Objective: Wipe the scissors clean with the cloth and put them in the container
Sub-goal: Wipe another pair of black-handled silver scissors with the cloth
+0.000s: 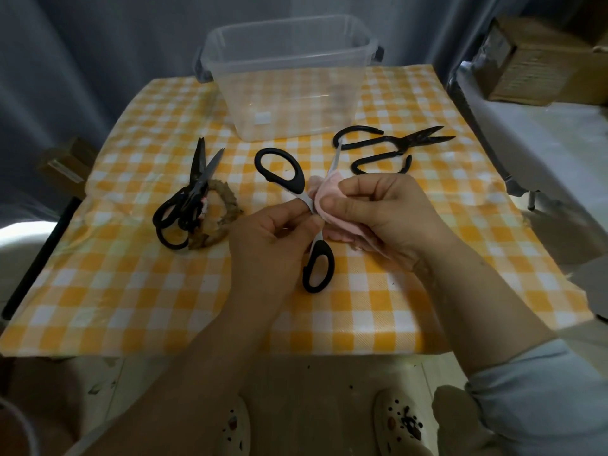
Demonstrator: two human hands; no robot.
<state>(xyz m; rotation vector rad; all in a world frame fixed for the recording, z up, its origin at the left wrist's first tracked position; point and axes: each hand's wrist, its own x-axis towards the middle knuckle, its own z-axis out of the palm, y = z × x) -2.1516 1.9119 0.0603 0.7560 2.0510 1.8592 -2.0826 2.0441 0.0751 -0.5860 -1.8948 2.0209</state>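
Scissors (297,183): blk handles, open, in pink cloth (329,189).

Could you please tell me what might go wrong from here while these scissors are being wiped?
1. The held scissors are wide open, and the right hand pinches the cloth round one blade, so a slip might cut a finger.
2. The left hand pinches them only near the pivot, so they might twist or drop.
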